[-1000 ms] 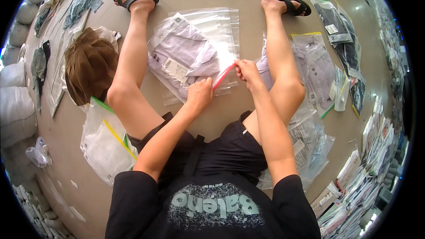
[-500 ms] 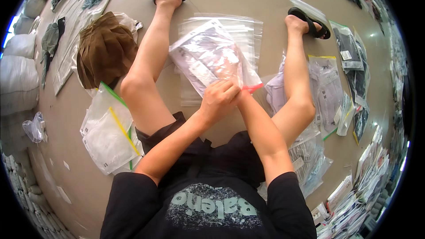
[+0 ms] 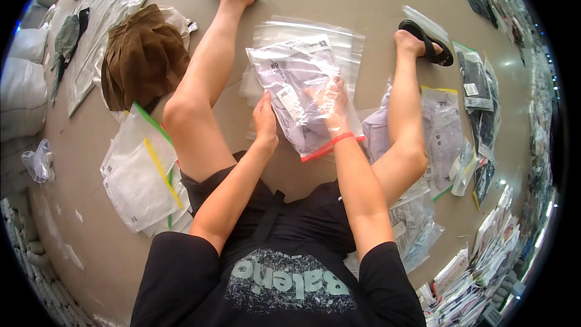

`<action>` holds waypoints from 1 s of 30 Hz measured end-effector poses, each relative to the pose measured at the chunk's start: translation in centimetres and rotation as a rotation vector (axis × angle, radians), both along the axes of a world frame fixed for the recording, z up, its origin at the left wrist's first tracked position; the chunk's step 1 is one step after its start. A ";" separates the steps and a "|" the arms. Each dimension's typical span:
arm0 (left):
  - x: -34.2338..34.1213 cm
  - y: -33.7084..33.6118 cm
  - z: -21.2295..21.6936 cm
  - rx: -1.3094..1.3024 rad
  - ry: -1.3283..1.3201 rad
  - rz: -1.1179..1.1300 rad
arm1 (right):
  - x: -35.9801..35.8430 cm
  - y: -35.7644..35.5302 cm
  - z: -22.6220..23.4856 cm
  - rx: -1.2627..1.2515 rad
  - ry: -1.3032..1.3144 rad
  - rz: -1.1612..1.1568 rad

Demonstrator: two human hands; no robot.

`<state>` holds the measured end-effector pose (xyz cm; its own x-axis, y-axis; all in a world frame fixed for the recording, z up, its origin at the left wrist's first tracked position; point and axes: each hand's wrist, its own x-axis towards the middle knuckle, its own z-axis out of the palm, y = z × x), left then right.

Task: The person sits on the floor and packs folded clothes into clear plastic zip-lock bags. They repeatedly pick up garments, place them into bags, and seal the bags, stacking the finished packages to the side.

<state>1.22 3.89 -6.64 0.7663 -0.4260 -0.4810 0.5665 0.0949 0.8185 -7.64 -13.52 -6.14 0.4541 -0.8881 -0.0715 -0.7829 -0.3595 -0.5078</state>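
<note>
A clear zip bag (image 3: 284,63) with a red strip along its opening holds a folded pale lilac garment (image 3: 296,75) with a white tag (image 3: 291,102). My right hand (image 3: 333,106) reaches through the opening to past the wrist and lies over the garment. Through the shiny film its thumb and fingers look spread, though glare blurs them. My left hand (image 3: 264,120) stands at the bag's left edge, fingers straight and together, gripping nothing. Beneath the bag, several flat clear bags (image 3: 346,42) lie on the floor between my legs.
A brown pleated skirt (image 3: 142,54) lies at left, beyond bags with yellow and green strips (image 3: 136,191). Right of my right leg are bagged lilac garments (image 3: 445,127) and dark bagged clothes (image 3: 478,85). Packages pile up (image 3: 484,260) at lower right. White bundles (image 3: 24,91) line the left.
My left hand has let go of the bag's opening and moved left to its side edge. The bag has turned and shifted slightly right, with my right hand still inside.
</note>
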 end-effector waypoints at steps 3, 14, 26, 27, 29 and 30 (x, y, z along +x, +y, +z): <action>-0.9 -1.5 2.0 -0.156 0.147 0.036 | -1.1 -1.8 -2.1 0.222 -0.163 -0.042; -1.0 -3.5 2.0 -0.605 0.463 -0.033 | 0.3 -1.5 -4.0 0.230 -0.546 -0.064; -1.2 -3.3 4.1 -0.566 0.486 -0.045 | 0.9 3.0 3.1 0.455 -0.455 0.316; -0.9 -3.1 4.1 -0.569 0.469 -0.058 | 1.2 3.0 2.6 0.453 -0.421 0.293; -0.9 -3.5 3.9 -0.588 0.445 -0.105 | 1.0 1.7 0.7 0.426 -0.351 0.230; -0.9 -3.8 3.9 -0.574 0.453 -0.106 | 0.5 0.9 -0.3 0.433 -0.457 0.267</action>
